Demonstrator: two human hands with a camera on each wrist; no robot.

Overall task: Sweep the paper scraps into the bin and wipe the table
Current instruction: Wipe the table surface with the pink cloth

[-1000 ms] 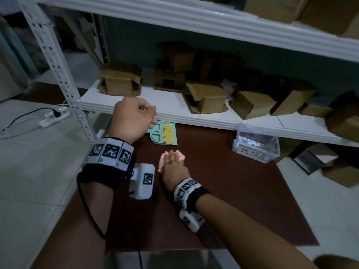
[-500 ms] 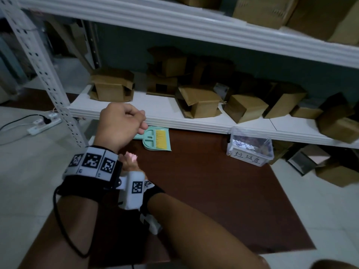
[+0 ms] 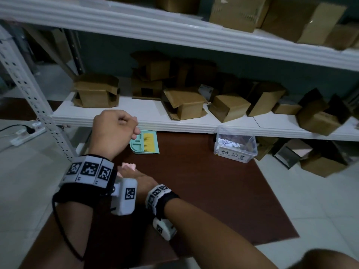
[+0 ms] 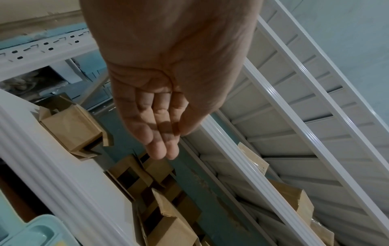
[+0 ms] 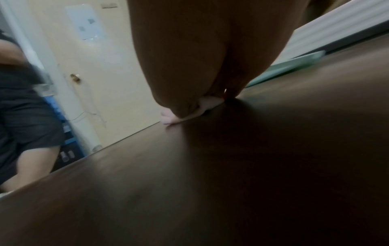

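A pink cloth [image 3: 129,166] lies on the dark brown table [image 3: 204,181], and my right hand [image 3: 138,178] presses flat on it with straight fingers. In the right wrist view the cloth [image 5: 208,103] peeks out under the fingertips [image 5: 183,108]. My left hand [image 3: 114,131] hovers above the table's far left with its fingers loosely curled [image 4: 162,133], holding nothing. A teal dustpan with a yellow-bristled brush [image 3: 144,142] lies at the far edge. The clear plastic bin [image 3: 235,146] with paper scraps inside stands at the far right.
A white shelf [image 3: 174,125] loaded with cardboard boxes [image 3: 229,107] overhangs the table's far edge. A perforated metal upright [image 3: 29,90] stands at the left, and a power strip [image 3: 25,133] lies on the floor. A person in dark shorts [image 5: 25,116] stands beyond the table's left edge.
My right hand has slid the pink cloth to the left across the table, passing under my left wrist. The left hand has stayed raised.
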